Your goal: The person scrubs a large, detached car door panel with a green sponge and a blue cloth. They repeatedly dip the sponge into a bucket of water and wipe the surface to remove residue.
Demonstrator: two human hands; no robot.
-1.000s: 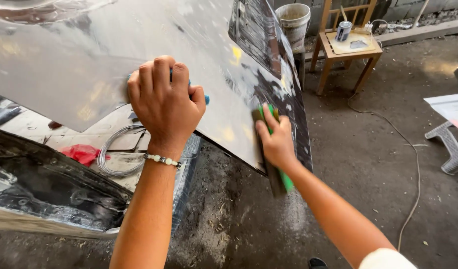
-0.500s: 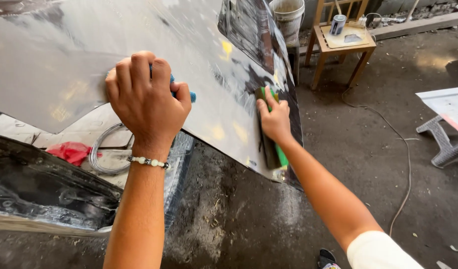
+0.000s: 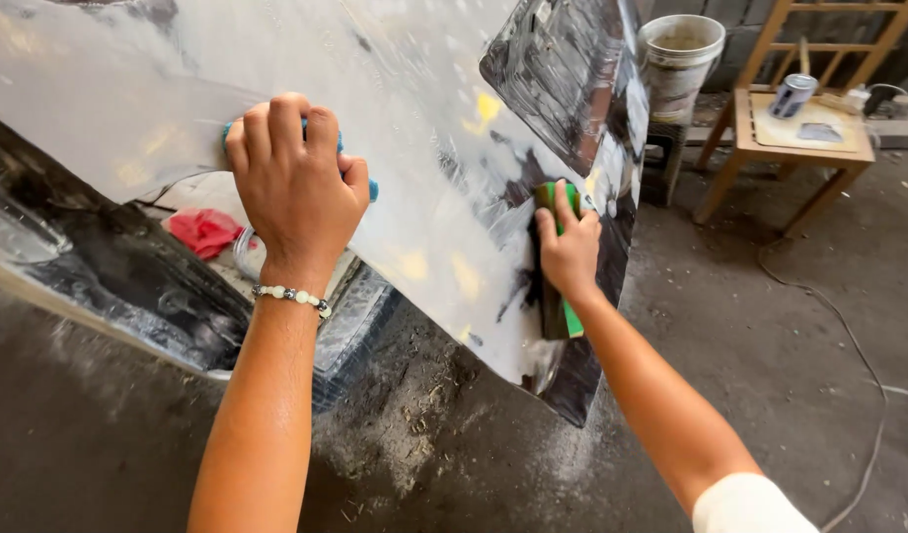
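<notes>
1. Two hands press on one large grey panel (image 3: 415, 148), a primed car body part that slopes from the upper left of the frame down to the lower centre, patched with yellow filler spots and wet streaks.
2. The left hand (image 3: 294, 188), just left of centre, lies flat with fingers curled over a blue pad (image 3: 371, 188); only the pad's edges show past the knuckles.
3. The right hand (image 3: 569, 252), right of centre, is clamped on a long green sanding block (image 3: 570, 314) set upright against the panel near its dark lower edge.
4. Judged from this, the step in hand is wet sanding of the filled surface, both hands rubbing.
5. The next stroke calls for even, flat pressure, with the block kept off the panel's sharp edge.
6. Around it: a red rag (image 3: 205, 229) at left under the panel, a white bucket (image 3: 679, 59) and a wooden stool (image 3: 804, 123) bearing a can (image 3: 794, 96) at upper right, and a cord (image 3: 849, 345) across the concrete floor (image 3: 790, 326).
</notes>
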